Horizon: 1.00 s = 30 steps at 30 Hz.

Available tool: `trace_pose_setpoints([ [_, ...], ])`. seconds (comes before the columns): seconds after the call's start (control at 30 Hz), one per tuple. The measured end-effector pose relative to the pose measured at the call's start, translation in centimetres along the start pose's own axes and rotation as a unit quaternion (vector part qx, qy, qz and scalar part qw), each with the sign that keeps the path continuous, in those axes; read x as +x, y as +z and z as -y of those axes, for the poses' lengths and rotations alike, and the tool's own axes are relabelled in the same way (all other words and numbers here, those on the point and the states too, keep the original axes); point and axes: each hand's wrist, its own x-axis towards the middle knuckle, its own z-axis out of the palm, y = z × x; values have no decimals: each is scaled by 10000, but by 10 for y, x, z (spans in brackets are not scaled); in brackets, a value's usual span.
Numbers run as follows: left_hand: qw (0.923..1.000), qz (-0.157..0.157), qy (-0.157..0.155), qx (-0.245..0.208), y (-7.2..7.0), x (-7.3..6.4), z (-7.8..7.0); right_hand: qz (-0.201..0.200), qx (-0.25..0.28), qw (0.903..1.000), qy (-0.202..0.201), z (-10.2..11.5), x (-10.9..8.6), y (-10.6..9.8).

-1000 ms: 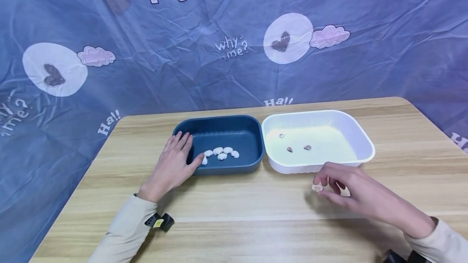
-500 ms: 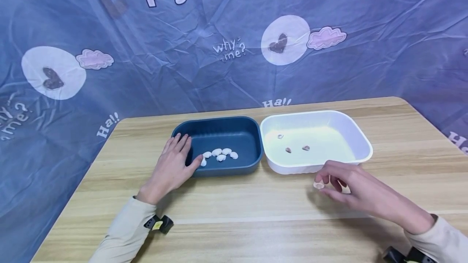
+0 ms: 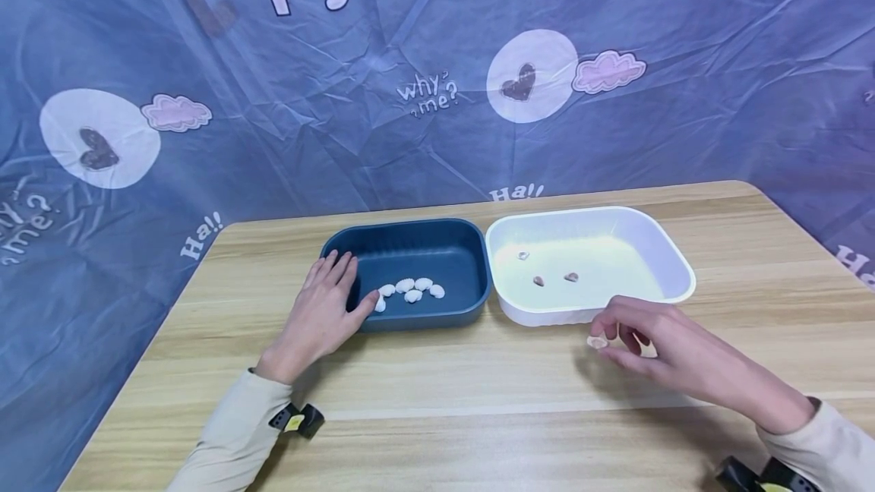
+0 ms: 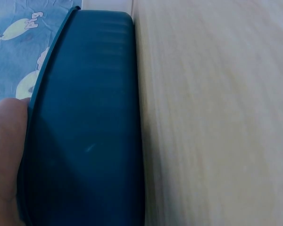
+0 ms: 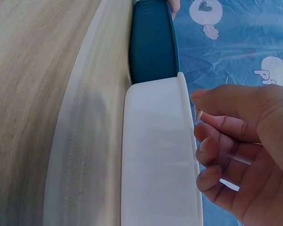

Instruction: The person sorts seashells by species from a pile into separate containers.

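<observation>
Between the thumb and index finger of my right hand (image 3: 649,336) is a small pale shell (image 3: 598,342), held in front of the near rim of the white tray (image 3: 547,316). The right wrist view shows the same pinch, the shell (image 5: 198,115) mostly hidden by the fingers. Two brownish shells (image 3: 571,277) and a paler one (image 3: 522,255) lie inside that tray. My left hand (image 3: 317,317) rests on the left end of the dark blue tray (image 3: 424,320), fingers straight. Several white shells (image 3: 405,285) lie in it, one partly behind the thumb.
Both trays stand side by side, touching, toward the back of the wooden table (image 3: 437,408). Behind the table hangs a blue printed cloth (image 3: 342,112). A black wrist device (image 3: 297,420) sits on the left sleeve.
My right hand has risen slightly with the shell still pinched. My left hand stays on the dark blue tray. The head view has shifted a little.
</observation>
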Motion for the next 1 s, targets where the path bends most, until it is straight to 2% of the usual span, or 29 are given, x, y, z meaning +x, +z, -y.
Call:
trace_pose_setpoints([
  [0.47, 10000, 36, -21, -41, 0, -2, 0, 4, -53, 10000, -63, -4, 2, -2],
  [0.73, 10000, -69, 1, -10, 1, -2, 0, 0, -142, 9999, -30, -6, 2, -4],
  [1.0, 10000, 11, -21, -38, 1, -2, 0, -50, -184, 9998, -4, -8, 3, -6],
])
